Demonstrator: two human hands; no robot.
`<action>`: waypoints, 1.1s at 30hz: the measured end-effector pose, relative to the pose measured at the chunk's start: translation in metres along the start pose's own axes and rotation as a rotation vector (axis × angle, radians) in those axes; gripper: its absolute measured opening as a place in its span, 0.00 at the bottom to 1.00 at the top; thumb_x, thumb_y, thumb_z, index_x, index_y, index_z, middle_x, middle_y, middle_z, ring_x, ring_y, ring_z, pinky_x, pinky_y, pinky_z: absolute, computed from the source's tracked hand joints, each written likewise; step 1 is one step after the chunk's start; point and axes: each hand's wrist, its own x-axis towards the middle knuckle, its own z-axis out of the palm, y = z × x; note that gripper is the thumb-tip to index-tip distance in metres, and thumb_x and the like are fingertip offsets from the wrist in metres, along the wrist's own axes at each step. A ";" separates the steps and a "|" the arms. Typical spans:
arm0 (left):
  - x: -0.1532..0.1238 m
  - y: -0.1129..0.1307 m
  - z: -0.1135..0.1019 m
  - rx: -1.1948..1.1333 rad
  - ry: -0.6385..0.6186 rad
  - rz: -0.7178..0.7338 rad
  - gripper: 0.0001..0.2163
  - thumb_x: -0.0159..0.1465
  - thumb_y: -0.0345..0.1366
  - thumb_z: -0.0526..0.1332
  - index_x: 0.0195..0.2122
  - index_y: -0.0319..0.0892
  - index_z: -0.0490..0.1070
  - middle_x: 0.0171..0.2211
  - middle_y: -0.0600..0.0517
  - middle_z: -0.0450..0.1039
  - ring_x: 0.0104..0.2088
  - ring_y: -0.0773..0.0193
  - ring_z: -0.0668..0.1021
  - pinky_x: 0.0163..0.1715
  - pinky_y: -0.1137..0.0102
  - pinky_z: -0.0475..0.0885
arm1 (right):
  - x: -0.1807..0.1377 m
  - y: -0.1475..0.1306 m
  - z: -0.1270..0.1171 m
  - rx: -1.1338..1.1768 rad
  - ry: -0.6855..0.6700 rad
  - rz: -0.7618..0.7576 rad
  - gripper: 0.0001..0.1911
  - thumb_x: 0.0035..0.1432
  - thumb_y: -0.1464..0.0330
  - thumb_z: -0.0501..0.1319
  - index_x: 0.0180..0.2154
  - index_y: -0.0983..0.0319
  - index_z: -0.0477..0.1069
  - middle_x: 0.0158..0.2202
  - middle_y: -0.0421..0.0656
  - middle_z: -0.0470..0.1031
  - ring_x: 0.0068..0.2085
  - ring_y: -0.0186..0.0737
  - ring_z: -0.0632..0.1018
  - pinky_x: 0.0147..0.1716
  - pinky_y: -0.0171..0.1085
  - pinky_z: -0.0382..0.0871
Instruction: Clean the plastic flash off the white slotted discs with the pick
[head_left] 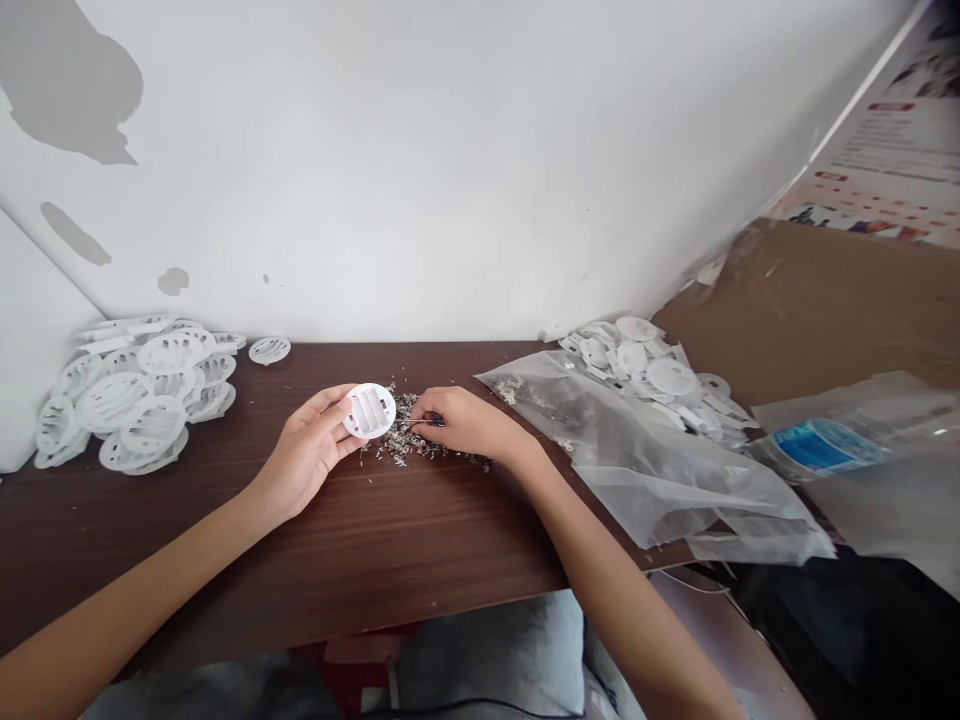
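Observation:
My left hand grips a round white plastic disc with slotted compartments, held just above the dark wooden table. My right hand is closed in a pinch on a thin tool with a blue handle, its tip at a small heap of tiny metal parts lying on the table between the two hands.
A pile of the same white discs lies at the left against the wall. At the right are clear plastic bags, more white discs, a plastic bottle and a brown cardboard sheet.

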 end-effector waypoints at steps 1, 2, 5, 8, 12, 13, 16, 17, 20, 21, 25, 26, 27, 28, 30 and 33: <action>0.000 0.000 0.000 -0.006 -0.013 0.000 0.18 0.62 0.46 0.70 0.50 0.46 0.77 0.53 0.44 0.81 0.54 0.51 0.81 0.51 0.57 0.80 | 0.000 0.000 0.001 -0.008 -0.008 0.008 0.07 0.63 0.75 0.63 0.34 0.60 0.79 0.36 0.41 0.81 0.37 0.39 0.78 0.37 0.36 0.67; 0.000 0.000 0.001 -0.014 -0.027 0.002 0.18 0.61 0.44 0.71 0.51 0.46 0.77 0.54 0.44 0.80 0.56 0.51 0.81 0.53 0.58 0.79 | 0.000 -0.001 0.001 -0.015 -0.012 0.019 0.07 0.63 0.75 0.63 0.34 0.60 0.78 0.36 0.41 0.81 0.36 0.39 0.78 0.37 0.36 0.67; 0.001 -0.001 0.000 -0.033 -0.059 -0.005 0.21 0.59 0.40 0.72 0.54 0.49 0.76 0.57 0.47 0.79 0.59 0.53 0.79 0.58 0.61 0.76 | 0.000 -0.001 0.000 -0.024 -0.001 0.052 0.07 0.64 0.75 0.63 0.34 0.60 0.77 0.35 0.41 0.79 0.36 0.38 0.77 0.37 0.36 0.67; 0.001 -0.002 -0.001 -0.001 -0.096 -0.045 0.25 0.58 0.38 0.74 0.57 0.52 0.74 0.56 0.49 0.80 0.60 0.54 0.79 0.60 0.60 0.75 | -0.002 0.001 -0.005 -0.022 0.101 0.057 0.06 0.66 0.73 0.61 0.35 0.60 0.75 0.39 0.43 0.79 0.39 0.39 0.77 0.40 0.37 0.68; -0.002 -0.005 -0.002 0.087 -0.193 -0.103 0.30 0.57 0.39 0.75 0.61 0.54 0.71 0.57 0.47 0.79 0.60 0.50 0.79 0.60 0.55 0.75 | -0.002 0.002 -0.012 0.000 0.360 0.107 0.06 0.69 0.68 0.59 0.38 0.60 0.74 0.38 0.43 0.79 0.37 0.40 0.76 0.37 0.38 0.67; -0.003 -0.006 -0.002 0.100 -0.215 -0.112 0.30 0.57 0.40 0.75 0.62 0.54 0.71 0.58 0.46 0.79 0.61 0.49 0.78 0.60 0.55 0.75 | -0.002 0.001 -0.012 0.041 0.416 0.122 0.07 0.69 0.66 0.59 0.38 0.60 0.73 0.38 0.43 0.79 0.36 0.40 0.76 0.35 0.37 0.66; -0.007 -0.008 0.002 0.114 -0.253 -0.110 0.29 0.58 0.40 0.74 0.61 0.52 0.71 0.56 0.45 0.80 0.59 0.49 0.79 0.59 0.54 0.74 | 0.001 -0.005 -0.005 0.258 0.534 0.129 0.09 0.66 0.61 0.64 0.37 0.59 0.74 0.38 0.42 0.80 0.38 0.40 0.78 0.34 0.37 0.69; -0.008 -0.009 0.003 0.113 -0.254 -0.103 0.29 0.59 0.40 0.74 0.61 0.51 0.71 0.56 0.45 0.80 0.58 0.49 0.80 0.59 0.54 0.74 | 0.002 -0.008 0.000 0.339 0.551 0.124 0.10 0.64 0.59 0.65 0.37 0.59 0.74 0.39 0.43 0.81 0.39 0.41 0.79 0.36 0.37 0.70; -0.008 -0.011 0.004 0.086 -0.265 -0.101 0.28 0.58 0.40 0.75 0.59 0.48 0.72 0.53 0.44 0.81 0.55 0.50 0.82 0.57 0.55 0.75 | 0.006 -0.014 0.018 0.557 0.540 0.105 0.13 0.60 0.56 0.69 0.37 0.58 0.75 0.39 0.43 0.81 0.41 0.42 0.80 0.41 0.39 0.74; -0.008 -0.011 0.003 0.077 -0.274 -0.111 0.28 0.58 0.40 0.75 0.59 0.48 0.72 0.52 0.44 0.81 0.53 0.51 0.82 0.55 0.56 0.75 | 0.007 -0.015 0.024 0.610 0.522 0.099 0.14 0.59 0.55 0.69 0.38 0.58 0.76 0.40 0.43 0.81 0.41 0.42 0.80 0.41 0.40 0.74; -0.010 -0.009 0.002 0.080 -0.281 -0.177 0.29 0.58 0.40 0.75 0.60 0.51 0.71 0.53 0.45 0.81 0.50 0.53 0.83 0.49 0.60 0.76 | 0.007 -0.019 0.038 0.661 0.426 0.116 0.14 0.59 0.55 0.69 0.40 0.58 0.79 0.40 0.43 0.82 0.37 0.40 0.79 0.35 0.38 0.74; -0.010 -0.008 0.001 0.083 -0.281 -0.192 0.29 0.58 0.40 0.75 0.60 0.52 0.71 0.54 0.45 0.80 0.51 0.53 0.83 0.48 0.61 0.76 | 0.007 -0.020 0.039 0.644 0.411 0.125 0.14 0.60 0.55 0.69 0.41 0.58 0.79 0.40 0.43 0.82 0.35 0.39 0.79 0.33 0.37 0.73; -0.011 -0.007 0.001 0.084 -0.284 -0.205 0.28 0.59 0.40 0.75 0.60 0.52 0.71 0.55 0.45 0.80 0.52 0.53 0.83 0.48 0.61 0.76 | 0.006 -0.020 0.039 0.625 0.404 0.132 0.15 0.60 0.54 0.68 0.41 0.58 0.79 0.40 0.43 0.82 0.34 0.39 0.78 0.31 0.37 0.72; -0.011 -0.006 0.001 0.083 -0.288 -0.214 0.27 0.59 0.40 0.75 0.60 0.53 0.71 0.56 0.45 0.79 0.53 0.52 0.83 0.49 0.61 0.76 | 0.006 -0.020 0.039 0.603 0.404 0.135 0.15 0.60 0.54 0.68 0.41 0.58 0.79 0.40 0.43 0.82 0.33 0.38 0.78 0.31 0.37 0.72; -0.012 -0.006 0.001 0.082 -0.289 -0.222 0.27 0.59 0.40 0.75 0.59 0.53 0.72 0.57 0.45 0.79 0.55 0.51 0.82 0.50 0.60 0.76 | 0.005 -0.019 0.038 0.559 0.414 0.128 0.14 0.61 0.55 0.68 0.41 0.58 0.79 0.40 0.43 0.82 0.34 0.39 0.78 0.31 0.37 0.72; -0.012 -0.005 0.000 0.075 -0.265 -0.217 0.27 0.59 0.40 0.75 0.59 0.52 0.72 0.55 0.45 0.80 0.56 0.50 0.81 0.51 0.59 0.76 | 0.004 -0.018 0.036 0.509 0.428 0.099 0.11 0.62 0.57 0.68 0.40 0.58 0.80 0.41 0.44 0.83 0.38 0.41 0.80 0.36 0.38 0.73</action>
